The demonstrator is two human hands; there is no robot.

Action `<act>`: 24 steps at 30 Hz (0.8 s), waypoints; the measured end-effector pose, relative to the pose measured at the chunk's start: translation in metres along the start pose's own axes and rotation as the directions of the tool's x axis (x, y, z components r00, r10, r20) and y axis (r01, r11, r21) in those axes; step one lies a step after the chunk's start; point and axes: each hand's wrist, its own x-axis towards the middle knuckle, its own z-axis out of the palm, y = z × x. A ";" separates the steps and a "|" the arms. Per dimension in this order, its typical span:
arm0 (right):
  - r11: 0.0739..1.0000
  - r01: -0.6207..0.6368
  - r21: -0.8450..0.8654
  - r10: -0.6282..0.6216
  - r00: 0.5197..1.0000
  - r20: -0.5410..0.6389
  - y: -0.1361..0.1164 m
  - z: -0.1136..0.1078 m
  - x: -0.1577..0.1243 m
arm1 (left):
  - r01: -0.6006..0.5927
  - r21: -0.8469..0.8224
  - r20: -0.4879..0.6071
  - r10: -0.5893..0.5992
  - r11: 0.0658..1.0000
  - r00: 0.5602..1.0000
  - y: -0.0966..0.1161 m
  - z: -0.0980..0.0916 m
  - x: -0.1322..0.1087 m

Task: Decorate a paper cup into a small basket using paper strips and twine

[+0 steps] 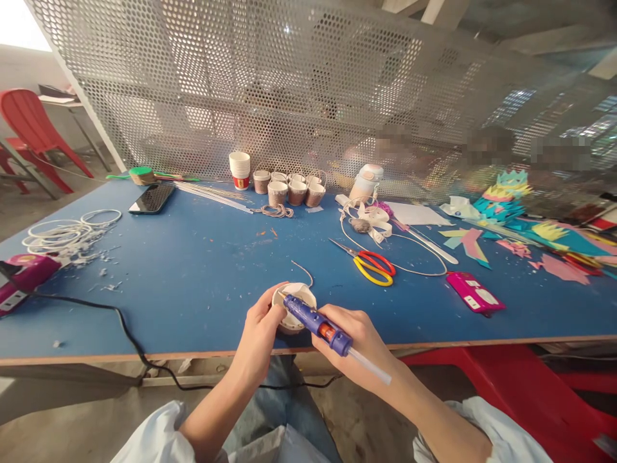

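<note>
My left hand [263, 321] is closed around the side of a small paper cup [304, 296] at the table's front edge, its white inside facing up. In my right hand [354, 331] is a blue hot glue gun [308, 315], a clear glue stick [371, 366] poking out of its back end. The gun's nozzle points at the cup's rim near my left thumb; whether it touches cannot be made out. A thin piece of cord [308, 273] curls away from the cup's far side. My right fingers around the handle are partly hidden by the gun.
Red-and-yellow scissors [373, 267] lie right of the cup. Beyond stand several cord-wrapped cups [296, 191], stacked paper cups [240, 170] and a bottle [365, 184]. A phone [151, 199], white rings [58, 231] and a pink power strip [475, 292] lie around. A black cable [125, 321] hangs over the front edge.
</note>
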 end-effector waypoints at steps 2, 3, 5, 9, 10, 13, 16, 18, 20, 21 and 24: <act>1.000 -0.002 -0.013 0.002 1.000 -0.013 0.000 0.001 -0.001 | 0.000 0.001 0.005 0.000 1.000 1.000 -0.001 0.000 0.000; 1.000 -0.004 -0.019 0.004 1.000 -0.021 0.000 0.002 -0.001 | -0.001 0.005 0.005 0.001 1.000 1.000 -0.002 -0.001 0.000; 0.999 -0.018 -0.029 0.017 0.999 -0.031 0.000 0.003 -0.002 | -0.012 0.017 0.003 0.012 1.000 1.000 -0.003 -0.001 0.000; 0.998 -0.046 -0.037 0.044 0.998 -0.045 0.000 0.007 -0.004 | -0.014 0.019 0.006 0.014 1.000 1.000 -0.004 -0.002 0.000; 0.998 -0.050 -0.034 0.049 0.998 -0.049 0.000 0.007 -0.004 | -0.010 0.015 0.002 0.010 1.000 1.000 -0.004 -0.002 0.000; 0.997 -0.078 0.024 0.079 0.995 -0.053 -0.003 0.006 -0.005 | 0.007 0.002 -0.029 -0.007 1.000 1.000 -0.005 -0.002 0.001; 0.974 -0.166 0.151 0.172 0.985 -0.023 -0.010 -0.001 -0.007 | 0.017 -0.019 -0.037 -0.017 1.000 0.999 -0.007 -0.001 0.002; 0.951 -0.224 0.211 0.233 0.972 -0.019 -0.014 -0.006 -0.009 | 0.003 -0.033 -0.026 -0.003 0.999 1.000 -0.008 -0.001 0.001; 0.934 -0.260 0.245 0.280 0.959 -0.048 -0.016 -0.010 -0.012 | -0.019 -0.035 -0.023 0.018 0.999 1.000 -0.009 0.000 0.000; 0.928 -0.272 0.254 0.298 0.952 -0.067 -0.016 -0.011 -0.013 | -0.025 -0.033 -0.029 0.024 0.999 0.999 -0.009 0.001 0.000; 0.917 -0.292 0.271 0.332 0.937 -0.112 -0.014 -0.009 -0.015 | -0.031 -0.020 -0.077 0.029 0.999 0.997 -0.008 0.005 -0.001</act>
